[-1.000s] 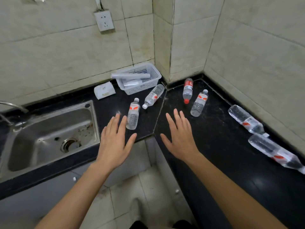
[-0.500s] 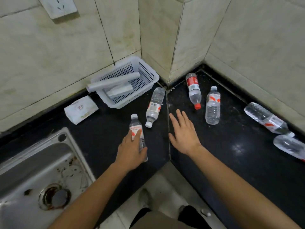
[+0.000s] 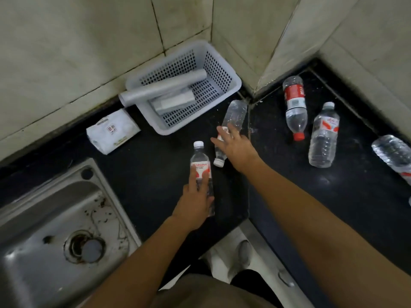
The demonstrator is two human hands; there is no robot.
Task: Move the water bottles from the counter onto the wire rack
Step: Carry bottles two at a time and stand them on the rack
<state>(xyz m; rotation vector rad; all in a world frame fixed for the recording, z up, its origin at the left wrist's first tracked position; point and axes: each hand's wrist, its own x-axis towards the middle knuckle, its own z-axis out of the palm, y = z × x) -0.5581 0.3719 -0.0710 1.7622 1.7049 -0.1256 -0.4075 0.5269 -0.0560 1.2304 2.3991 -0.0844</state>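
Several clear water bottles lie on the black counter (image 3: 155,174). My left hand (image 3: 196,203) is closed around the lower body of a white-capped bottle (image 3: 200,165) with a red and white label. My right hand (image 3: 235,145) lies over the middle of a second bottle (image 3: 234,114) near the counter's corner seam, fingers spread across its label. To the right lie a red-labelled bottle (image 3: 294,105) with a red cap, another white-capped bottle (image 3: 323,136), and one more bottle (image 3: 393,154) at the right edge. No wire rack is in view.
A white perforated plastic basket (image 3: 213,61) holding grey rolls stands in the tiled corner. A white tissue pack (image 3: 113,131) lies left of it. A steel sink (image 3: 55,230) fills the lower left. The counter's inner edge drops to the floor by my feet.
My right hand has moved forward and left from the bare counter onto the second bottle. My left hand stays closed on the first bottle. The camera has come closer to the counter.
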